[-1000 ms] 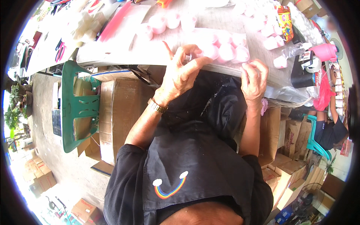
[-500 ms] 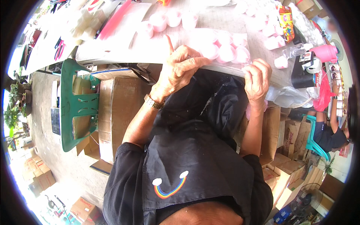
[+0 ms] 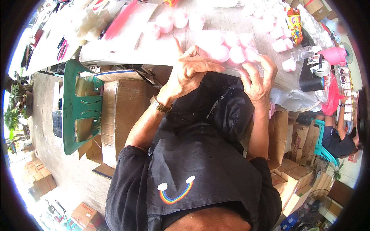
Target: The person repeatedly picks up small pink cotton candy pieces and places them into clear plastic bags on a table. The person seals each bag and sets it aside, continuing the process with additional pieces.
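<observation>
A clear-wrapped pack of pink cup-shaped pieces (image 3: 237,55) sits at the near edge of the white table, several pieces side by side under shiny film. My left hand (image 3: 189,73) is at its left front corner, thumb raised, one finger reaching along the front edge and the others bent; glare hides exactly what the fingers pinch. At the right front corner my right hand (image 3: 259,79) curls round the pack, with thumb in front and index finger bent over the last piece. Behind, loose pink cup-shaped pieces (image 3: 165,24) stand in a short row.
Left on the table are pink-handled scissors (image 3: 62,52) and a long pink sheet (image 3: 120,21). On the right stand a colourful snack packet (image 3: 294,26), a clear bottle (image 3: 305,52) and a pink jug (image 3: 333,55). A green chair (image 3: 75,107) and cardboard boxes (image 3: 125,111) flank my lap. Another person (image 3: 339,138) sits far right.
My right hand has shifted slightly left and its closed fingers have spread round the pack's corner. My left hand has moved a little right, its finger reaching farther along the front edge.
</observation>
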A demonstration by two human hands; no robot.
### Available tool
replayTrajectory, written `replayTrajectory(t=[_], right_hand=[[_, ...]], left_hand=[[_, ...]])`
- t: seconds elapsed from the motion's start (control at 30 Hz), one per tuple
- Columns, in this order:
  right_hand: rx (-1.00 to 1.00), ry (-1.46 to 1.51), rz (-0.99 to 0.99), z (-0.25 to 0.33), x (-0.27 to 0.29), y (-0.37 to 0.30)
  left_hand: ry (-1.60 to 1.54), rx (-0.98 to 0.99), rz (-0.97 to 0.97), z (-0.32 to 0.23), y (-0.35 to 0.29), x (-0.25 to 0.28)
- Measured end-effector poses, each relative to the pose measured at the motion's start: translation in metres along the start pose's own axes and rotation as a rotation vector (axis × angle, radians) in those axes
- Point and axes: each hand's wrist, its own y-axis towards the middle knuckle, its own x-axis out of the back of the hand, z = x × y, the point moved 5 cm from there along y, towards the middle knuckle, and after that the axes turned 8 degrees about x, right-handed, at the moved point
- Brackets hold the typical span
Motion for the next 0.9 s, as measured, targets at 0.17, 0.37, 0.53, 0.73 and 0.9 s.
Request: replayTrajectory(t=[0.17,0.37,0.53,0.73,0.9], right_hand=[[-0.010,0.004,-0.028,0.000,-0.006,0.003],[0.023,0.006,-0.043,0.005,-0.009,0.007],[-0.058,0.119,-0.102,0.005,-0.011,0.002],[-0.071,0.133,-0.090,0.005,-0.014,0.001],[-0.123,0.142,-0.056,0.004,-0.014,0.001]], left_hand=[[-0.072,0.046,-0.022,-0.002,0.007,0.008],[-0.374,0.262,0.010,0.006,0.009,0.019],[0.069,0.084,-0.135,-0.008,0.001,0.024],[0.081,0.055,-0.243,0.003,-0.002,0.018],[0.044,0.016,-0.443,0.009,-0.008,0.020]])
